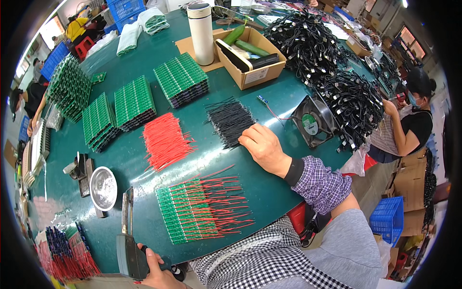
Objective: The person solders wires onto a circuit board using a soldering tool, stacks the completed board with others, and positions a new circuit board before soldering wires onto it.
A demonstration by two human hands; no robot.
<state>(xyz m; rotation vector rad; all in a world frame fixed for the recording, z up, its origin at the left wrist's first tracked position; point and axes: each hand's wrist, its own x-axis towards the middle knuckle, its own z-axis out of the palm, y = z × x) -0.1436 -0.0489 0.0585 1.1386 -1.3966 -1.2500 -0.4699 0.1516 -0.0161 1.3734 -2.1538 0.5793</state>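
Note:
My left hand (158, 273), at the bottom edge, is wrapped round the handle of a grey soldering gun (129, 253), its metal tip pointing away from me. My right hand (264, 148) rests at the near right edge of a pile of short black wires (230, 123). Its fingers are curled together, and whatever they pinch is hidden. Between my arms lies a panel of green circuit boards (185, 212), with red wires (231, 202) sticking out to the right from its rows. Beyond it is a heap of loose red wires (167, 142).
Stacks of green board panels (180, 79) stand behind the wires. A metal bowl (103, 189) is beside a stand (86, 176) at left. Right of my right hand are a black fan (314, 121) and heaped black cables (353, 103). A cardboard box (260, 77) and white flask (200, 36) stand behind.

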